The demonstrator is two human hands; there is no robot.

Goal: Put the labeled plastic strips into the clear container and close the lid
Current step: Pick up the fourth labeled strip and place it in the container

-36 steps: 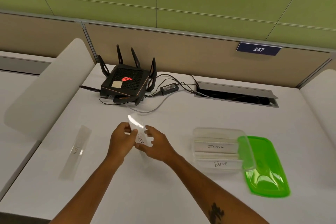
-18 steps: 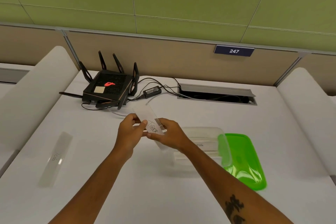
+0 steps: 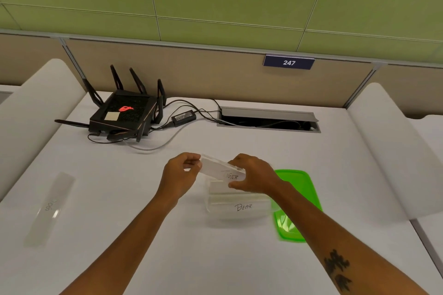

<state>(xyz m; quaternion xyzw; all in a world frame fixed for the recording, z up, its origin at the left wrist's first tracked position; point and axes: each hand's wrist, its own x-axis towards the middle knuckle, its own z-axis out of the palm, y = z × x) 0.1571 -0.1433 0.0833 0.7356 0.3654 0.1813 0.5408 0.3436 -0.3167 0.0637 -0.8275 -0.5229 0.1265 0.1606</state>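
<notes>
White desk point(image 3: 215, 258) first, mostly bare, with everything worth watching grouped around the clear container point(image 3: 239, 213). Right of the container, touching or maybe tucked slightly under its right edge: green lid point(image 3: 297, 203), off and lying flat, so closing not yet done. Far behind and left of the container: black router point(image 3: 124, 115) with its cables, well out of the way, probably no trouble. Well left of the container: one more labeled strip point(image 3: 49, 208) flat on the desk, easy to forget before snapping the lid on, which would mean reopening. Inside the container: a strip marked BEAR point(image 3: 242, 207) along the near wall, at least one more behind it, mostly hidden. Just above the container's far left part: the TIGER strip point(image 3: 225, 171), tilted, left end higher. Left hand point(image 3: 182, 175) pinched shut on that higher end, right hand point(image 3: 254, 175) clamped around the labeled end, thumb under and fingers over. Risk-wise: strip looks about as long as the container, so coming down tilted like this could catch an end on the rim and bow or spring out. Slick plastic too, so letting go with one hand early could mean a slide onto the desk. Could also shove the light container into the lid if pushed down hard. Hard to tell how much room is left behind BEAR.
</notes>
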